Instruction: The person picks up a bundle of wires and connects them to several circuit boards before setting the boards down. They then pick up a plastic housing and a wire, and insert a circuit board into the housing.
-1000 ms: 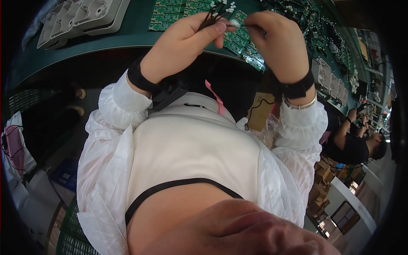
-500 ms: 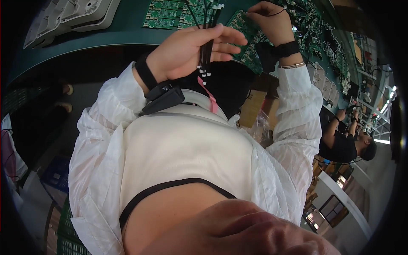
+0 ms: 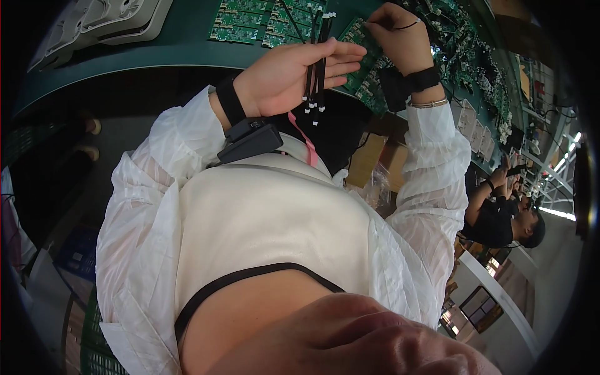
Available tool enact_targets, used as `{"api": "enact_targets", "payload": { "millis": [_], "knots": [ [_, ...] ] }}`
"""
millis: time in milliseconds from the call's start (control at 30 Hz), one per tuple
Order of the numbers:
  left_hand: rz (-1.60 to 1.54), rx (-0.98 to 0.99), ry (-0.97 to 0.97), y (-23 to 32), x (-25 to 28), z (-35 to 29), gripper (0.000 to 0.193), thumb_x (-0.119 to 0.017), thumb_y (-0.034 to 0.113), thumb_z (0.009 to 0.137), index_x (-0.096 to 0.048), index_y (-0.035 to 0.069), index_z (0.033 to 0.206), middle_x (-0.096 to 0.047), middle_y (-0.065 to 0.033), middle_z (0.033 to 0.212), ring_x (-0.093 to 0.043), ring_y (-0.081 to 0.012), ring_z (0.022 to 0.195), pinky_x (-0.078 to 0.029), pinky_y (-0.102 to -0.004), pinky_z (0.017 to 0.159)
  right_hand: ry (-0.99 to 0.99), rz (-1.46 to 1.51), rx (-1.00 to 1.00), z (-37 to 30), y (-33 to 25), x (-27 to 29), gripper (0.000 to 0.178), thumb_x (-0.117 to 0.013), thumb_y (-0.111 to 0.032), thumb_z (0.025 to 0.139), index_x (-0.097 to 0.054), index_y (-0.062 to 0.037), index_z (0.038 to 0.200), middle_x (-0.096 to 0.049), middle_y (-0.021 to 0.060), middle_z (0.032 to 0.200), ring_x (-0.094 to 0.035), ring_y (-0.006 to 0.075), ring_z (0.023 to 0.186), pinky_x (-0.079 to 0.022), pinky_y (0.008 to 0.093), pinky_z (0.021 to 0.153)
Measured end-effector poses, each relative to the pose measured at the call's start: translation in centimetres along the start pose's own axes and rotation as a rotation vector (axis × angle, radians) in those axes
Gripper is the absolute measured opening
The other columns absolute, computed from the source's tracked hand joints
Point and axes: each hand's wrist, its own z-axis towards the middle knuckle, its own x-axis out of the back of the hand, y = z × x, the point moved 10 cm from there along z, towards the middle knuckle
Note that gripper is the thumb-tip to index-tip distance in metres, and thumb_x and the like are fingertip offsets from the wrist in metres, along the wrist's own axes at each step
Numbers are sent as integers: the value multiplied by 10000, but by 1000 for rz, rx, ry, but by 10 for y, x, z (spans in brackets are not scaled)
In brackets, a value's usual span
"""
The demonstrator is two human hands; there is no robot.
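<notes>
Holding black cables [image 3: 320, 75], the half-open left hand [image 3: 281, 76] overhangs the tabletop's [image 3: 187, 55] near edge. The right hand [image 3: 405, 47] pinches beside circuit boards [image 3: 371, 87], contents unclear.

Left hand [image 3: 282, 76], fingers [image 3: 349, 48] outstretched

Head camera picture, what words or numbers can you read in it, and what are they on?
None can be read.
Green boards: tiny pale marks, too small to read.
Blue crate: a pale patch, maybe a label, too blurred to read.
</notes>
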Motion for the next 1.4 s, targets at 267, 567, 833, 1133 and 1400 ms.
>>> {"api": "enact_targets", "payload": {
  "millis": [267,567,833,1133,1400],
  "knots": [
    [65,3,10,-4,-1,7,483,-327,278,1149,-448,-30,1501,-469,-139,1566,-423,-273,1484,-349,-376,1227,-299,-2,-309,31,36,-7,114,-824,3,727,-716,-1,763,-691,71,670,-641,165,595,-508,296,568],
    [52,-19,35,-5,-1,14,483,-345,297,1145,-474,-12,1493,-512,-138,1529,-483,-258,1432,-399,-356,1175,-343,-488,-266,36,11,-5,139,-866,-71,728,-755,-18,792,-723,83,713,-689,177,655,-547,314,623],
    [-140,-37,57,4,-20,17,443,-384,295,1137,-487,-5,1447,-536,-131,1490,-517,-262,1392,-405,-386,1177,-153,-119,9,-68,-72,40,139,-780,-64,868,-725,-18,987,-736,81,891,-714,198,792,-547,298,713],
    [-163,-68,-15,7,-33,5,453,-395,321,1133,-481,3,1445,-582,-112,1424,-554,-233,1346,-429,-371,1163,-368,674,-273,-109,-49,-27,211,-749,-15,866,-687,42,1060,-723,33,923,-662,87,850,-529,243,734],
    [1214,-258,75,38,-30,-12,415,-463,319,1123,-630,19,1356,-679,-96,1270,-689,-186,965,-537,-289,829,-287,-119,39,-92,-64,9,171,-734,-35,884,-721,13,1047,-722,47,862,-664,101,776,-532,255,719]
  ]
}}
